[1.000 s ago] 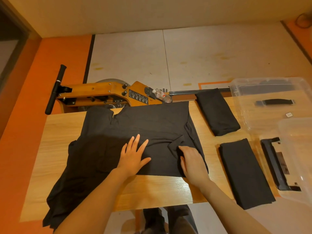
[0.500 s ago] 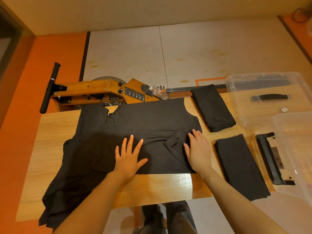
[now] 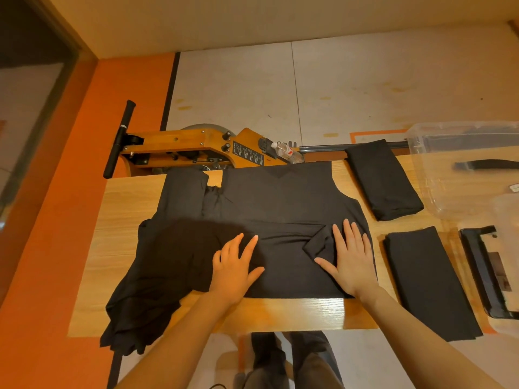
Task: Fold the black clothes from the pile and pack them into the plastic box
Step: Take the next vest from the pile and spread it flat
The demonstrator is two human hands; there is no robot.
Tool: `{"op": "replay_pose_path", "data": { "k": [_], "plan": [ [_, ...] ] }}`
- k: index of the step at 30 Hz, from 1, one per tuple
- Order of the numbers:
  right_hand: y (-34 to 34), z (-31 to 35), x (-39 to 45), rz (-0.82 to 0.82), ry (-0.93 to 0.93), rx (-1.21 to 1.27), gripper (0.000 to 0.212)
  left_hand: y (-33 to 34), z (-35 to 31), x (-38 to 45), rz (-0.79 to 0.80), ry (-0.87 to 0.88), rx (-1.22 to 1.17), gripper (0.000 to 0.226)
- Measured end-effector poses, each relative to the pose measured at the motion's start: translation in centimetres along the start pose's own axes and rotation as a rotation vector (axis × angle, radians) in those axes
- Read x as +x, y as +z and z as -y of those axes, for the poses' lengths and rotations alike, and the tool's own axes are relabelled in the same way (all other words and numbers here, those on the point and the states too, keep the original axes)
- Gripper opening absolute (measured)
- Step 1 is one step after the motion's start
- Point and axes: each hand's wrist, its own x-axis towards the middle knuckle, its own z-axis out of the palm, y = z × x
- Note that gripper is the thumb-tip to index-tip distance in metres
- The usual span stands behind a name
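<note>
Centrally, a black garment (image 3: 269,220) lies spread flat on the wooden surface (image 3: 126,234), its far edge near the surface's far side and its near hem parallel to the near edge. Both hands rest palm-down on the cloth with fingers straight and spread, holding nothing. The left hand (image 3: 234,266) presses near the garment's near hem, where it overlaps a rumpled pile of black clothes (image 3: 151,284) that drapes over the surface's near-left corner. The right hand (image 3: 351,259) presses the garment's right portion, just beside a small folded-over flap of fabric (image 3: 317,245) between the two hands. To the right of the garment, apart from it, lie two folded black pieces: one folded garment (image 3: 383,179) at the far side and a second folded garment (image 3: 427,282) nearer the person, reaching past the surface's near edge. The clear plastic box (image 3: 438,197) stands at the far right; a black strip shows through its wall. Its transparent lid (image 3: 505,276), with a black latch handle (image 3: 483,273), lies nearer, right of the second folded piece. Beyond the surface stands an orange-wood rowing machine (image 3: 196,147) carrying a plastic bottle (image 3: 288,153).
</note>
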Motion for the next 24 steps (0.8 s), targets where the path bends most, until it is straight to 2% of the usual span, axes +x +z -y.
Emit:
{"op": "replay_pose_path", "data": {
  "k": [3, 8, 11, 24],
  "plan": [
    [0.1, -0.4, -0.4, 0.017, 0.001, -0.002, 0.098, -0.8, 1.2, 1.6, -0.077, 0.005, 0.008, 0.074],
    [0.3, -0.4, -1.7, 0.024, 0.042, 0.009, 0.099, -2.5, 3.1, 4.4, 0.13, 0.017, 0.059, 0.09],
    [0.5, -0.5, -2.6, 0.039, 0.06, 0.006, 0.103, -2.2, 3.7, 4.3, 0.271, -0.021, -0.015, 0.094],
    [-0.1, -1.0, -4.9, 0.123, 0.02, -0.036, 0.115, 0.0, 2.8, -1.5, 0.352, -0.119, -0.09, 0.097]
  ]
}}
